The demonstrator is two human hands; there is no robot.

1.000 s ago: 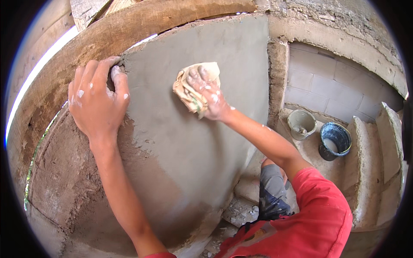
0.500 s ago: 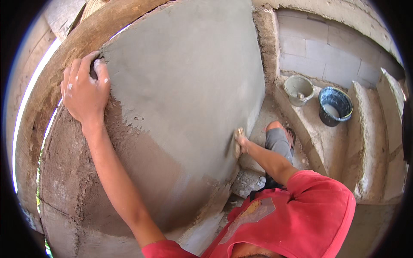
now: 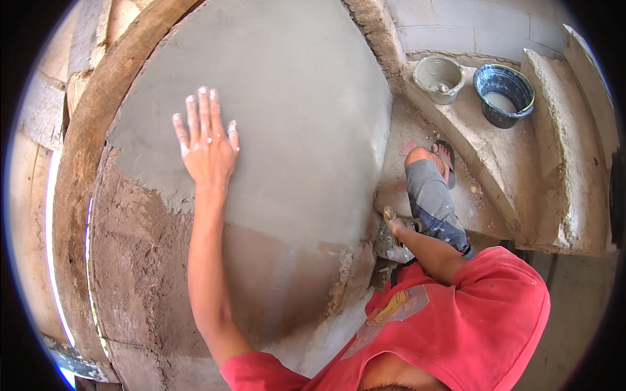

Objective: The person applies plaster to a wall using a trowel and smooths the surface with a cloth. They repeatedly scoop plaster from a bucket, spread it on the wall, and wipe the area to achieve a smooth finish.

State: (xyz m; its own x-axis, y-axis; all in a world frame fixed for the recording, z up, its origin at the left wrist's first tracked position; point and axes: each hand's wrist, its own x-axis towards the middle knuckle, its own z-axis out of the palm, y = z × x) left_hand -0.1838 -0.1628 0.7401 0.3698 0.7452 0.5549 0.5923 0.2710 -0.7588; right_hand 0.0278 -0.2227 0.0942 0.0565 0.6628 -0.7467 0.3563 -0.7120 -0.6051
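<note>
My left hand is open, its fingers stretched out and apart over the smooth grey plaster on the wall. It looks laid flat there, though whether the palm touches cannot be told. Whitish plaster coats the fingertips. Low on the right, beside my bent knee, my right hand is closed round a trowel. The rounded end of its wooden handle sticks out above the fist; its blade is mostly hidden. The trowel is off the wall. Below the grey plaster the wall shows a rough brown surface.
A grey bucket and a dark blue bucket with pale liquid stand on a ledge at the right. Concrete steps rise beyond them. A curved timber beam borders the wall at left. Rubble lies near my foot.
My left hand has left the wall's left edge and moved right onto the plaster, fingers now spread. My right hand has drawn the trowel away from the wall, down and right.
</note>
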